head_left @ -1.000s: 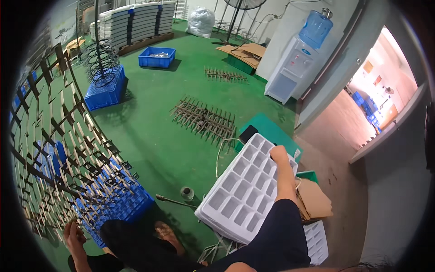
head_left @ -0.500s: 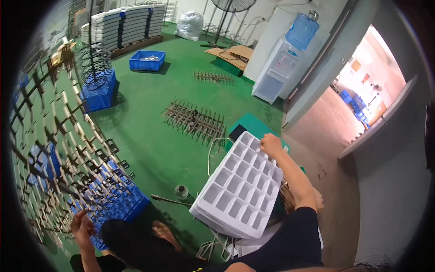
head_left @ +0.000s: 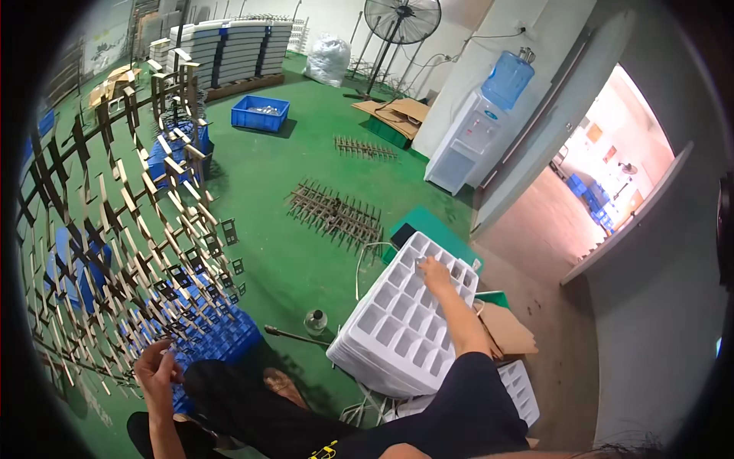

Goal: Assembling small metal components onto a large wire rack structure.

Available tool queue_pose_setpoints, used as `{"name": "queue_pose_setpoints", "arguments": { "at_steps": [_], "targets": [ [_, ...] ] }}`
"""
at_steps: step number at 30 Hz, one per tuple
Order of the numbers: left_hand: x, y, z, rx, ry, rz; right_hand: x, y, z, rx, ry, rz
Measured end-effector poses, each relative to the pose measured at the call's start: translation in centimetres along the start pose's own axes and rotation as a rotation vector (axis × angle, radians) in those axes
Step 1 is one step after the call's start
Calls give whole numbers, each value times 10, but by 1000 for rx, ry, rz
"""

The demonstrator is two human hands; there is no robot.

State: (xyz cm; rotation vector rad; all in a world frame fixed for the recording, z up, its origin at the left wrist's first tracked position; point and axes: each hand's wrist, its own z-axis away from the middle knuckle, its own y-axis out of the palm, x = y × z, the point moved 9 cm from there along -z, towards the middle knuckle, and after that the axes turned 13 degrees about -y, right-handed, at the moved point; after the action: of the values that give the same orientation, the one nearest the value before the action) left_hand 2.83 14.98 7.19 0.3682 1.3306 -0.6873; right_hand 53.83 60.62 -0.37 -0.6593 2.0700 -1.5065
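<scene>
My right hand (head_left: pixel 436 274) is over the far part of a white tray (head_left: pixel 404 329) with many compartments, its fingers pinched down at one of them. Something small and greyish shows at the fingertips, too small to name. The tray tops a stack of similar trays. At the lower left my left hand (head_left: pixel 158 373) is raised beside a large rack (head_left: pixel 138 237) of branching rods carrying small dark and pale pieces. Its fingers are bent and apart from the thumb, and I see nothing held in them. Below the rack is a blue crate (head_left: pixel 237 336).
A clear bottle (head_left: pixel 315 321) and a metal rod (head_left: pixel 287 334) are left of the trays. Spiky metal racks (head_left: pixel 335 214) lie on the green floor. Farther off are a blue bin (head_left: pixel 260 113), a standing fan (head_left: pixel 403 17), a water dispenser (head_left: pixel 466 138) and an open doorway.
My right hand has moved left and nearer over the tray, from its far right part. My left hand has shifted slightly right and up. The whole view has tilted a little.
</scene>
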Motion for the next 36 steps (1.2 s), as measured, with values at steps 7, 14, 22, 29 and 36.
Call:
{"name": "queue_pose_setpoints", "arguments": {
  "at_steps": [7,14,22,29,36],
  "targets": [
    [7,-10,0,29,-21,35,20,-1,-6,46,-319,110],
    [-2,7,2,64,-62,19,8,-27,-21,-31,-300,81],
    [-20,77,-14,282,-16,-125,221,-92,-74,-148,-106,-1565],
    [-75,80,20,75,506,-465,423,-130,-82,-16,-303,-1936],
    [-73,16,26,-217,491,-644,487,-125,-84,7,-260,-1857]
  ]
}}
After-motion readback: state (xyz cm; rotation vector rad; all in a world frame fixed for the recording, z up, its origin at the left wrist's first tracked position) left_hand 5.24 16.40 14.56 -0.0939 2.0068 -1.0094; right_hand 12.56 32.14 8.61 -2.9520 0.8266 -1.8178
